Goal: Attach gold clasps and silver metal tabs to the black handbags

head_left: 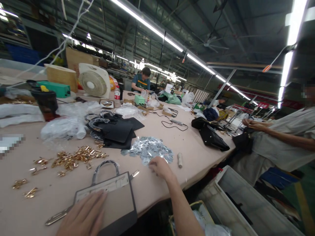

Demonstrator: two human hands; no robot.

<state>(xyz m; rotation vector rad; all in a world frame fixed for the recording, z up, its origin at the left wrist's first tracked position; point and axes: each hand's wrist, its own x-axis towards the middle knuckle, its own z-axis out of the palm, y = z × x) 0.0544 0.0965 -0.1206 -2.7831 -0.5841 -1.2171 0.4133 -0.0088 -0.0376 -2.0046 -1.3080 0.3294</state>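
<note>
My left hand [85,213] lies flat, fingers stretched out, on a grey and beige handbag panel [120,200] near the table's front edge. A loop handle [104,164] in clear wrap rises from the panel's far side, and a strap with a metal end [135,174] sticks out at its upper right corner. At the near edge of a pile of thin silvery metal plates [152,147], my right hand [159,167] has its fingers pinched together. Whatever is between them is too small to make out. Gold-coloured metal fittings [76,157] are heaped left of the pile.
Black bag pieces [115,129] lie behind the fittings. A short pale cylinder [179,160] lies right of the plates, and a grey plastic bin [236,196] stands beyond the table edge. A fan [93,82] is at the back left. Co-workers are across the table [141,82] and at right [278,137].
</note>
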